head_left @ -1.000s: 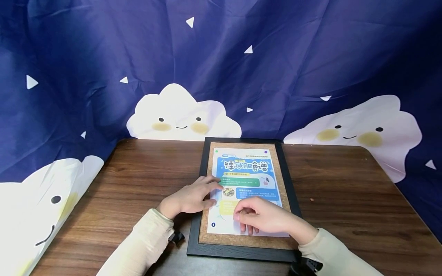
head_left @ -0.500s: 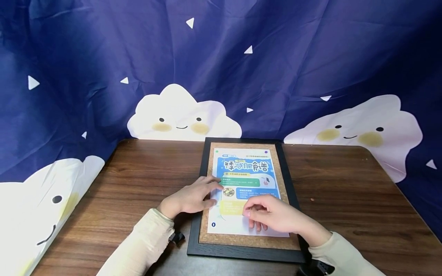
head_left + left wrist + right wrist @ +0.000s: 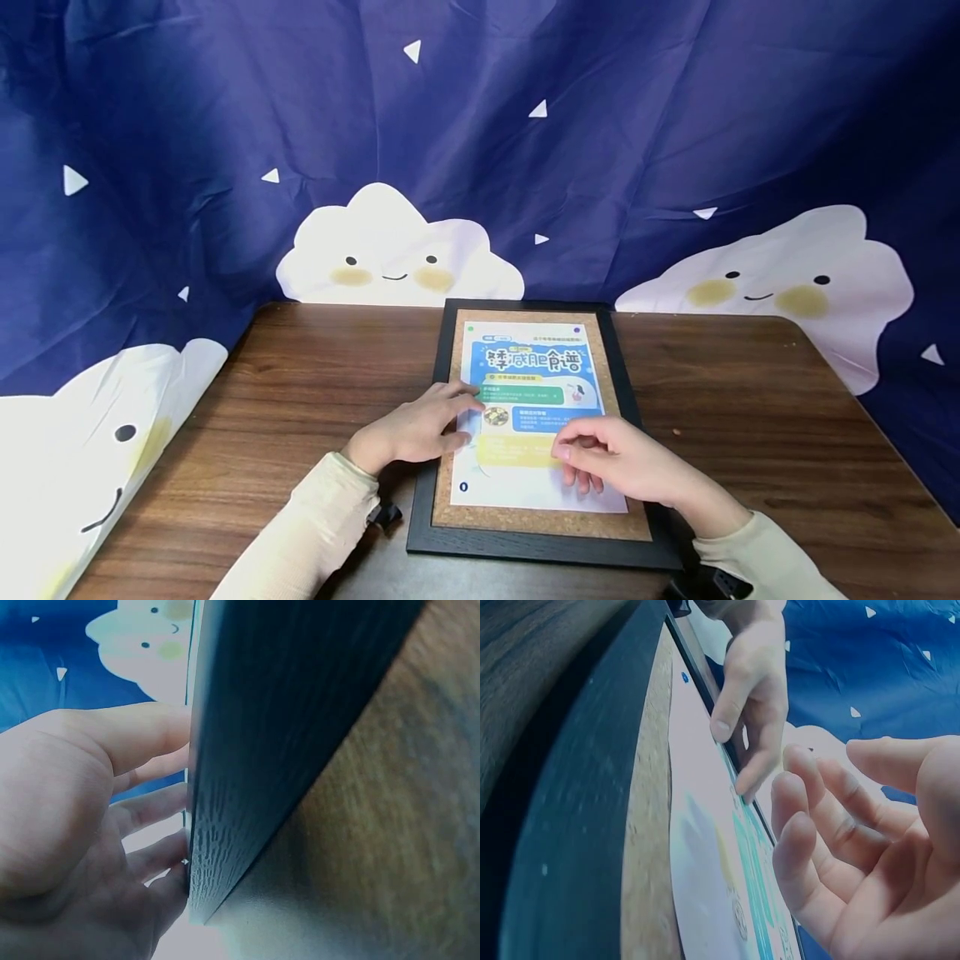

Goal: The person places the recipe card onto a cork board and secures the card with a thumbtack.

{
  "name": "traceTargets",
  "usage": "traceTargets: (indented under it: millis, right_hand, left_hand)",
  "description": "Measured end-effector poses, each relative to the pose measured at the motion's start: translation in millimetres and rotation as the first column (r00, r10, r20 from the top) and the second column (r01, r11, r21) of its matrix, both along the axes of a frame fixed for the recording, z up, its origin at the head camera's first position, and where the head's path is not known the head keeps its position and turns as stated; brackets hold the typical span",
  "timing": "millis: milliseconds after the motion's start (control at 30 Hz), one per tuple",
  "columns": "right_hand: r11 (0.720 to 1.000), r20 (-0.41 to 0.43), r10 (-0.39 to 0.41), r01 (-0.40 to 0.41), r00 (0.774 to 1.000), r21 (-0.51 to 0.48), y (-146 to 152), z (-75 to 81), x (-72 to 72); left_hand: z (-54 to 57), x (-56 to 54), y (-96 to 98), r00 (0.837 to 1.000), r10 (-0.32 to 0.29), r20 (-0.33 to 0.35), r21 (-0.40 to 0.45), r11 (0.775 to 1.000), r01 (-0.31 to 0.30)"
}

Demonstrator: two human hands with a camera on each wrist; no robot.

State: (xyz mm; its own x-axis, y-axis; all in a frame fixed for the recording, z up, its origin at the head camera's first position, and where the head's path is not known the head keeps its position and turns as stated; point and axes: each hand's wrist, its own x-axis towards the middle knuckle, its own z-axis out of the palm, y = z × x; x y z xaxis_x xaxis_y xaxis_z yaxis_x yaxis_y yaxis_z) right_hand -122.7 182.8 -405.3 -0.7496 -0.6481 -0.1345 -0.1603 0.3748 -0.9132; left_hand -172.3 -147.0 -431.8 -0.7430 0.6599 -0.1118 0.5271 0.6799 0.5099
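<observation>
A printed poster (image 3: pixel 540 492) with blue, green and yellow panels lies on a cork board (image 3: pixel 555 523) in a black frame (image 3: pixel 525 546). A green pin (image 3: pixel 470 328), a purple pin (image 3: pixel 577 330) and a dark blue pin (image 3: pixel 463 487) sit at its top left, top right and bottom left corners. My left hand (image 3: pixel 416 425) rests across the frame's left side, fingertips on the poster's left edge. Over the poster's lower right part is my right hand (image 3: pixel 622 458); in the right wrist view its fingers are loosely bent, thumb apart, with nothing seen between them.
The framed board lies on a dark brown wooden table (image 3: pixel 757 433), its far end near a navy curtain (image 3: pixel 480 108) with smiling white clouds. A small light speck (image 3: pixel 677 432) lies on the table right of the frame.
My right hand has slid to the right over the poster, uncovering more of its yellow panel and lower edge. The left hand and the board have stayed in place.
</observation>
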Motion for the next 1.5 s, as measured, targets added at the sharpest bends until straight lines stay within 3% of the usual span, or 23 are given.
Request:
traceTargets:
  millis: [533,767,1500]
  right_hand:
    - [0.993,-0.029,-0.119,0.12,0.992,0.021,34,0.1,4.2]
    - [0.99,-0.042,-0.141,0.14,0.989,-0.016,44,0.1,6.2]
    - [0.969,-0.057,-0.244,0.245,0.968,0.014,65,0.8,8.9]
  left_hand:
    - [-1.4,-0.2,-0.1,1.0,-0.006,0.004,0.008,1.0,0.006]
    - [-2.2,-0.3,-0.2,1.0,-0.006,-0.004,0.008,1.0,0.006]
    - [-2.0,-0.2,-0.5,1.0,-0.016,-0.014,0.019,1.0,0.016]
